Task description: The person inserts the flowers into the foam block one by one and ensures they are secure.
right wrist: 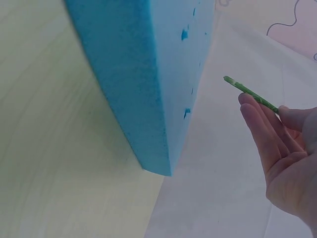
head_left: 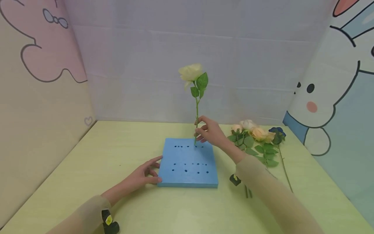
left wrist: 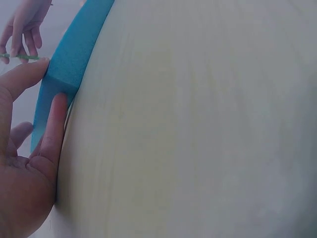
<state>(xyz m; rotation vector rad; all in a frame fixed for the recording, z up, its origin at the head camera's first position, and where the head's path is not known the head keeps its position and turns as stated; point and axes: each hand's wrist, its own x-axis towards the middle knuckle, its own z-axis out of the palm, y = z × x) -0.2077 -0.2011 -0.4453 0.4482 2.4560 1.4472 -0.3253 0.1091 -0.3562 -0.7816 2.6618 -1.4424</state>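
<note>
Upright above a blue foam board (head_left: 187, 156) stands a white rose (head_left: 191, 73) with green leaves. My right hand (head_left: 211, 131) pinches its stem (right wrist: 252, 94) between thumb and fingers, low down. In the right wrist view the stem's lower end sticks out past the fingertips, apart from the board. Several small holes run in rows across the board's top. At the board's left side, my left hand (head_left: 143, 174) rests with its fingers spread along the edge. The left wrist view has those fingers (left wrist: 55, 124) touching the board's side, not curled round it.
To the right on the pale table (head_left: 87, 162) lies a bunch of peach and white roses (head_left: 260, 134) with leafy stems. A dark blue rose (head_left: 277, 131) lies beside them, its long stem pointing toward me. Fabric walls with cartoon prints enclose the back and sides.
</note>
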